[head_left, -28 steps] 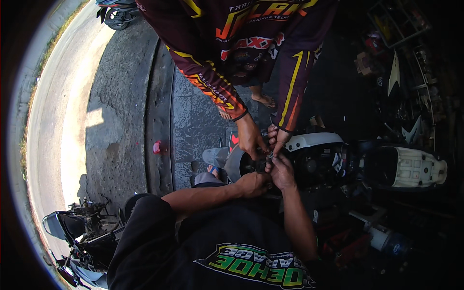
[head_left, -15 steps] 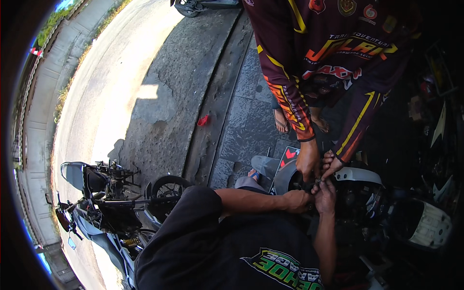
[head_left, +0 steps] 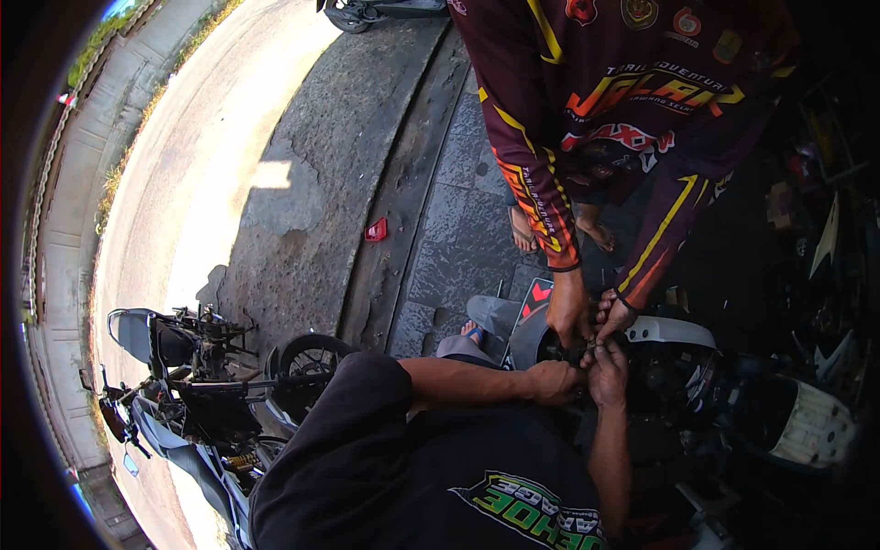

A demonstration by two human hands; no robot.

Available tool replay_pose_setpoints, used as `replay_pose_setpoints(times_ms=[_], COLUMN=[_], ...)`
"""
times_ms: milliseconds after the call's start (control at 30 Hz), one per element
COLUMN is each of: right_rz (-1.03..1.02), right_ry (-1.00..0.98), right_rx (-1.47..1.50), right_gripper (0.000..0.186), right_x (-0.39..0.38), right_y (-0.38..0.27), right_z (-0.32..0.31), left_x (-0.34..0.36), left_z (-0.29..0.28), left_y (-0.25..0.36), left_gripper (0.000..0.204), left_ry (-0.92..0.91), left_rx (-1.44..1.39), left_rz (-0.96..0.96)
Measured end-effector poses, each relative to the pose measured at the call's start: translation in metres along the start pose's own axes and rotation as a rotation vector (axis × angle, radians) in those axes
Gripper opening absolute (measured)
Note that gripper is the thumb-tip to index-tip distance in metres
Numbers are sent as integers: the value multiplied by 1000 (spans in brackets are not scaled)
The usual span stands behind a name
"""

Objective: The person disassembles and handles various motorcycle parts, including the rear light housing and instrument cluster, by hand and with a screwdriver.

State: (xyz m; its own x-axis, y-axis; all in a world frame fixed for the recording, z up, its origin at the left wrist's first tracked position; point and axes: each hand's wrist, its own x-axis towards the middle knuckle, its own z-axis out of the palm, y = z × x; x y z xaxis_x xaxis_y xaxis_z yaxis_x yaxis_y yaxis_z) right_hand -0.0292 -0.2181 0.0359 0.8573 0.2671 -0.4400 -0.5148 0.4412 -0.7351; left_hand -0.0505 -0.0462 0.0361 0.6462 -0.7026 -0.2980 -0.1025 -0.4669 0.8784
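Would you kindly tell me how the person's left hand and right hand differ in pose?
The left hand is curled, fist-like; the right hand points its fingers up the picture. The left hand's forearm comes in sideways from the left; the right hand's forearm rises from below. Both are bare and close together.

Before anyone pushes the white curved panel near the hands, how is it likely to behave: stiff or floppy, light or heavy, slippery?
The white panel is probably stiff, judging by its even arch without visible sagging. It may be light for its size, as it looks like a narrow shell. Its smooth-looking face might feel slippery.
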Motion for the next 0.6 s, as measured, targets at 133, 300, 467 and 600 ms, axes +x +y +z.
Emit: replay_pose_setpoints(times_ms=[133,300,467,600], right_rz=[-4,-23,-29,-12], right_ry=[39,24,-6,-21], right_rx=[62,145,105,103], right_gripper=[25,28,33,33], right_x=[3,6,6,6], right_y=[7,14,8,4], right_z=[-9,-23,-11,-9], left_x=[4,4,3,3], left_z=[4,1,-1,-2], left_y=[-2,0,2,3], left_gripper=[29,29,28,28], left_ry=[-3,-37,-37,-43], left_rx=[8,58,66,57], left_rz=[24,0,-49,-36])
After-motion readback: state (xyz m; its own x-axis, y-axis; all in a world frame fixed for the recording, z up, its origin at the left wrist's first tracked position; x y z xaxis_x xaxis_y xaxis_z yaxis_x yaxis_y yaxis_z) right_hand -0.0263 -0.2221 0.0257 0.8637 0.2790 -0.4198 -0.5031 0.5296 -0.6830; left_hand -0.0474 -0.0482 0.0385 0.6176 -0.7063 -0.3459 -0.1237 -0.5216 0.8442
